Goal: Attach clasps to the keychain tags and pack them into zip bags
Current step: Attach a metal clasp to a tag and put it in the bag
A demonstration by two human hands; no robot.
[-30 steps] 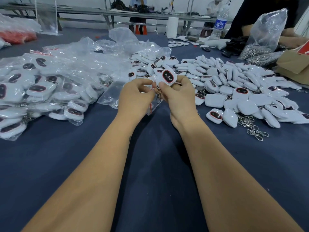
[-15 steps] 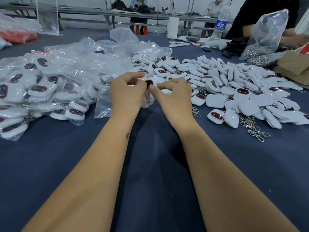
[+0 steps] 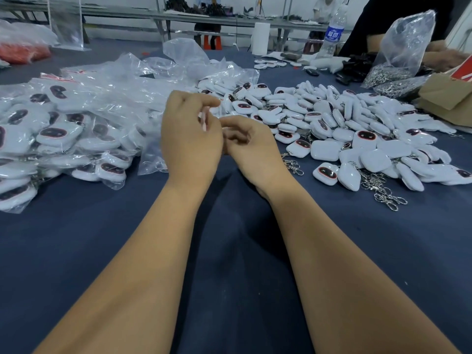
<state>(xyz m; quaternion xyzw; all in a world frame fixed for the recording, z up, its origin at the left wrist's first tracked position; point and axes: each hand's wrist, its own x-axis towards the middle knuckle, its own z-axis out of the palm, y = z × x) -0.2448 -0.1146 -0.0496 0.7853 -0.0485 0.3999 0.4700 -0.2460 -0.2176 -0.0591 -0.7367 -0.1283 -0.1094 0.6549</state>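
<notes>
A dark blue cloth-covered worktop [image 3: 76, 251] fills the foreground; behind it stand long grey metal-framed tables [image 3: 204, 19] before a white wall [image 3: 293, 3].

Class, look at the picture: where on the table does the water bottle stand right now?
In the head view the water bottle stands upright at the far right of the table, just left of the raised clear plastic bag.
</notes>
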